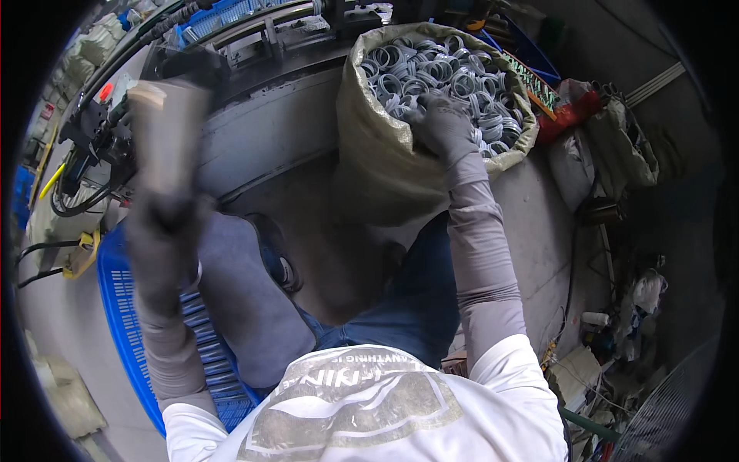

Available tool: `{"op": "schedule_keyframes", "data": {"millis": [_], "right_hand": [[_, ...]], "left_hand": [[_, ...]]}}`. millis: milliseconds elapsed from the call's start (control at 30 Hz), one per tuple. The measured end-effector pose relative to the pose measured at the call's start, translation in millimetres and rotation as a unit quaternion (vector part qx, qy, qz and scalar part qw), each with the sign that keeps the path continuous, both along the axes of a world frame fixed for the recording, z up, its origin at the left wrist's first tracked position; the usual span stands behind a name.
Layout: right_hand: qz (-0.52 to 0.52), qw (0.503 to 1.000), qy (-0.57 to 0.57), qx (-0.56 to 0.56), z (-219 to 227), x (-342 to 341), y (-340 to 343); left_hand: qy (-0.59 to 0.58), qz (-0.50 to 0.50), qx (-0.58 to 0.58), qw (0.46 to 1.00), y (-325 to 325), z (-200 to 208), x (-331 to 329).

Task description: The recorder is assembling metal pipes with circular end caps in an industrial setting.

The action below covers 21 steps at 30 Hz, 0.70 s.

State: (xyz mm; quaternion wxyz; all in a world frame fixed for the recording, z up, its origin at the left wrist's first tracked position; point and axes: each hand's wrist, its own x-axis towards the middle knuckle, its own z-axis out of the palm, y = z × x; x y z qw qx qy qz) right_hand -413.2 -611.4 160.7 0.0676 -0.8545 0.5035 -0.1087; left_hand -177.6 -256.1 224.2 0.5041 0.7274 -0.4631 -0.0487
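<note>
Reaching into an open sack [369, 146] of grey rings [462, 83], the gloved right hand [445, 125] touches them, though whether it grasps one I cannot tell; the blurred left hand [163, 242] grips a pale block-like object [168, 138] near the blue basket [115, 289]

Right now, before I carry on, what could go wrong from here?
1. The sack is heaped close to its rim with grey rings, so the gloved right hand among them might knock some out.
2. The gloved left hand and the pale object it seems to hold are motion-blurred; the object could bump the dark machinery beside it.
</note>
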Motion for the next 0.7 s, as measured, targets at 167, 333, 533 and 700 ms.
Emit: {"op": "schedule_keyframes", "data": {"millis": [167,333,533,700], "right_hand": [[0.018,0.977,-0.183,-0.105,-33,-11,-20],[0.102,0.786,-0.597,0.126,4,-18,69],[0.101,0.641,-0.592,0.478,-37,-20,116],[0.066,0.569,-0.603,0.555,-50,-9,131]], "left_hand": [[-0.208,-0.054,0.194,0.957,-6,-62,-37],[-0.264,-0.071,0.200,0.941,-1,-81,-41],[-0.214,-0.085,0.206,0.951,-7,-71,-42],[-0.217,-0.086,0.202,0.951,-2,-77,-39]]}}
